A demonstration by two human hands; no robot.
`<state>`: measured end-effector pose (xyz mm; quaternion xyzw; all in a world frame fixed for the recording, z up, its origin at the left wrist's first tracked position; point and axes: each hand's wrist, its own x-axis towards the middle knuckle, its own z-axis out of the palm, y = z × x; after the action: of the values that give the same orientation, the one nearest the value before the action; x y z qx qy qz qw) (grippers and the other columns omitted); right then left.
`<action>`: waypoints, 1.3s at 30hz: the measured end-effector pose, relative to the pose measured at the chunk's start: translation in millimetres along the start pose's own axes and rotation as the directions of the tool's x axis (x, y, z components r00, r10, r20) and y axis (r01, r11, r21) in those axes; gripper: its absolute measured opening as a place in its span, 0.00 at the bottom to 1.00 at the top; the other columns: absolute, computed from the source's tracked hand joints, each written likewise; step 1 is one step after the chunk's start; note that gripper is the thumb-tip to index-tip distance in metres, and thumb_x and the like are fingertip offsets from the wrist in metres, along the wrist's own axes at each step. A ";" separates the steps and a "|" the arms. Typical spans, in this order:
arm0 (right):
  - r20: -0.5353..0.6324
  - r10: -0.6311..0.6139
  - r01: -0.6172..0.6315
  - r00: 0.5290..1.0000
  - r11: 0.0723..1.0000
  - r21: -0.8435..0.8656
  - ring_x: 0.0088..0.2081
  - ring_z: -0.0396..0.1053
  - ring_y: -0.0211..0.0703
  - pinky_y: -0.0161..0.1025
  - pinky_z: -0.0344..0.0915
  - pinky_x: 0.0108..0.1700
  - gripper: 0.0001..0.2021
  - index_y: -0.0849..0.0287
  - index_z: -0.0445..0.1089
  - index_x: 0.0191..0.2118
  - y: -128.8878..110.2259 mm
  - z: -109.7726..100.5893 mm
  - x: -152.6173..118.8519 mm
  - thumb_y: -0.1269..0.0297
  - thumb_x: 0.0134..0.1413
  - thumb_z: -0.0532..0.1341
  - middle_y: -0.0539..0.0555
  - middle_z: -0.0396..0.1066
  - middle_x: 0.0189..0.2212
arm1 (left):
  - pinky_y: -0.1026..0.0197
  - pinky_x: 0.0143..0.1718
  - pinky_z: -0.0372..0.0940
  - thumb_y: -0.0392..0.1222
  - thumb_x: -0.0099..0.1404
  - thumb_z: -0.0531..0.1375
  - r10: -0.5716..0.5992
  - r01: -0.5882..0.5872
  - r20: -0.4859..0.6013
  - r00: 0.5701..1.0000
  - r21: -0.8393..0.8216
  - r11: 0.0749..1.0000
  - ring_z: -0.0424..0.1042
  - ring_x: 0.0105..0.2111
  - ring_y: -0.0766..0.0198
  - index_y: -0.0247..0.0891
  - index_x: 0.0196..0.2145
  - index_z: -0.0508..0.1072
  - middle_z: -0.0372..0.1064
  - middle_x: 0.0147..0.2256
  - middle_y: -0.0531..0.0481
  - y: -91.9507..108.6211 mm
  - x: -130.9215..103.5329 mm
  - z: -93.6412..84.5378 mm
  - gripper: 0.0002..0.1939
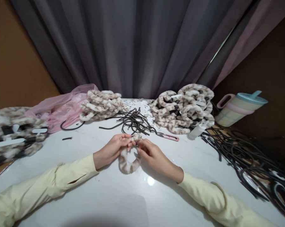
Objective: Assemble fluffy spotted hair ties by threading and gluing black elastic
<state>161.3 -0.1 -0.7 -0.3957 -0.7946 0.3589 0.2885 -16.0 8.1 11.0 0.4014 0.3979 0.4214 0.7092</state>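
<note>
A fluffy white-and-brown ring [128, 165], curved like a plush hair band, hangs between my hands over the white table. My left hand [114, 146] pinches its upper left end. Across from it, my right hand [153, 153] has its fingers closed on the upper right end. The two ends come together at the fingertips, where the fingers partly hide the join. Just beyond my hands lies a tangle of dark cords [135, 121]. A pair of thread snips [168, 136] with pinkish-red handles rests to the right of those cords.
Piles of similar plush rings stand at back left [102, 105], back right [185, 110] and far left [16, 132]. There is a pink plastic bag [62, 108], a small clear bottle [196, 130], a lidded cup [239, 108] and many dark cords [246, 157] along the right edge.
</note>
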 end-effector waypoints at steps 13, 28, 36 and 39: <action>0.237 0.249 -0.343 0.939 0.722 0.601 0.19 0.53 0.29 0.30 0.51 0.20 0.16 0.64 0.64 0.33 -0.2 -3.1 0.6 0.57 0.44 0.66 0.48 0.64 0.23 | 0.64 0.34 0.60 0.38 0.66 0.48 0.388 -0.501 0.355 0.850 0.771 0.393 0.68 0.31 0.64 0.35 0.37 0.66 0.69 0.33 0.47 -9.5 -16.0 -3.8 0.08; 0.200 0.204 -0.272 0.958 0.866 0.419 0.19 0.50 0.30 0.33 0.47 0.23 0.18 0.62 0.62 0.21 -14.0 -7.9 -4.1 0.54 0.54 0.57 0.45 0.57 0.16 | 0.61 0.34 0.58 0.33 0.64 0.49 0.435 -0.614 0.527 0.730 0.786 0.079 0.62 0.30 0.62 0.38 0.29 0.63 0.62 0.28 0.48 -17.8 -9.2 -16.4 0.07; 0.102 0.103 -0.121 0.989 0.973 0.195 0.22 0.50 0.33 0.32 0.48 0.25 0.15 0.61 0.59 0.21 -16.1 -11.2 -9.9 0.60 0.57 0.53 0.46 0.54 0.18 | 0.60 0.32 0.56 0.34 0.64 0.48 0.373 -0.568 0.522 0.767 0.823 0.016 0.59 0.29 0.61 0.38 0.27 0.62 0.60 0.26 0.48 -15.5 -9.0 -17.5 0.09; 0.063 0.012 -0.014 0.998 0.999 0.043 0.22 0.52 0.33 0.32 0.50 0.26 0.13 0.61 0.60 0.23 -16.1 -12.9 -13.9 0.65 0.58 0.51 0.47 0.57 0.18 | 0.60 0.33 0.57 0.34 0.65 0.48 0.358 -0.595 0.555 0.751 0.804 0.003 0.60 0.30 0.60 0.38 0.28 0.63 0.61 0.27 0.46 -15.0 -10.7 -16.0 0.09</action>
<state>171.3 -14.3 17.1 -0.3830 -0.7926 0.3903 0.2699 -29.8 -2.8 -5.9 0.8961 0.3360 0.2518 0.1439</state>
